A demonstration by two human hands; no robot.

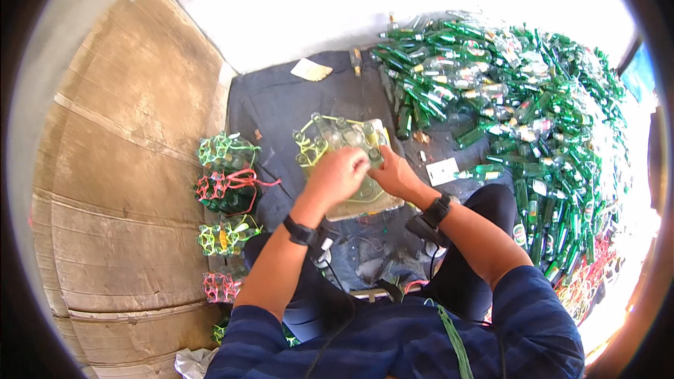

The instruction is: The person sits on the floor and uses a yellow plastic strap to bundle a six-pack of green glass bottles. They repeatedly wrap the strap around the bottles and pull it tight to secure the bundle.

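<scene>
Between my knees, several clear glass bottles [354, 138] stand close together on a pale board [363, 211]. A yellow-green plastic strap [314, 153] runs among the necks on the left side of the group and along its outer edge. My left hand [342, 171] is over the near side of the bottles, fingers curled in; whether strap lies between them is hidden. My right hand [392, 171] has its thumb and forefinger at the neck of a near-right bottle [374, 155]. The two hands almost meet.
A large heap of green and clear bottles [474, 89] rises at right, with loose pink straps [590, 284] below. Strapped bottle bundles [226, 189] line the left side by cardboard [131, 168]. A white card [442, 171] lies on the dark mat [274, 95]. One bottle [356, 61] is near the wall.
</scene>
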